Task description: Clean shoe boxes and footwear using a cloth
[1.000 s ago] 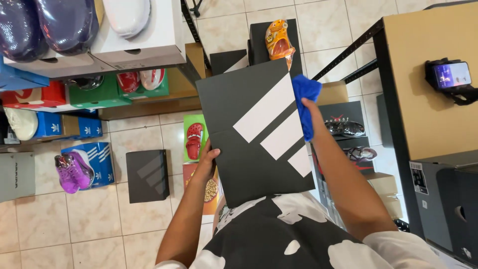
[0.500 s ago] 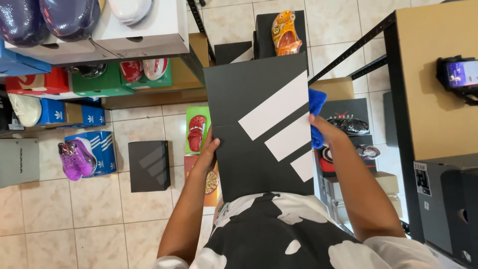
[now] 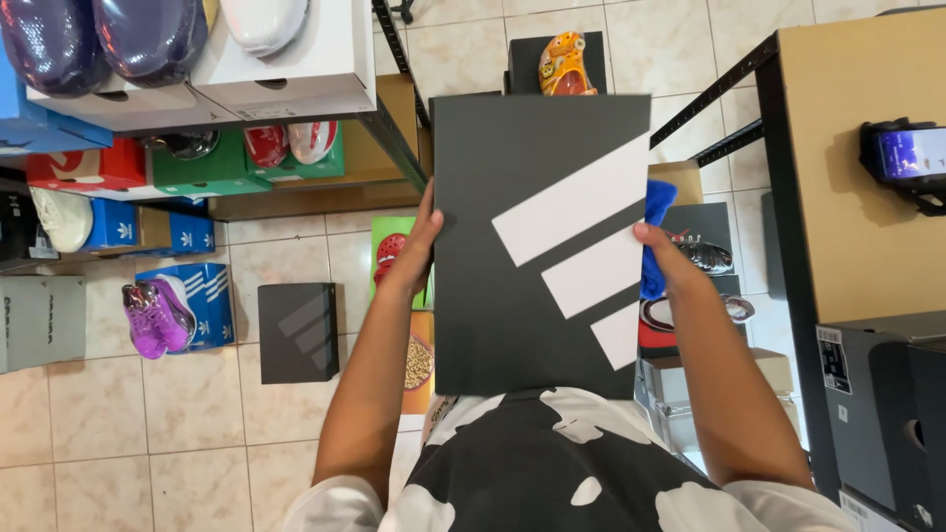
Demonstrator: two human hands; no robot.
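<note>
Shoebox (image 3: pixel 537 246), dark with white stripes, stands lengthwise before you, left hand (image 3: pixel 419 246) gripping one long edge, right hand (image 3: pixel 658 251) pressing blue cloth (image 3: pixel 655 232) against the other.

**One camera, worn on the head, looking straight down**

The single view hangs from the person's head and faces almost vertically down past the chest to the tiled floor (image 3: pixel 296 443). It sits close: a dark shoebox (image 3: pixel 537 246) held at arm's length fills the middle, shelving crowding both edges. No second view overlaps it.
</note>
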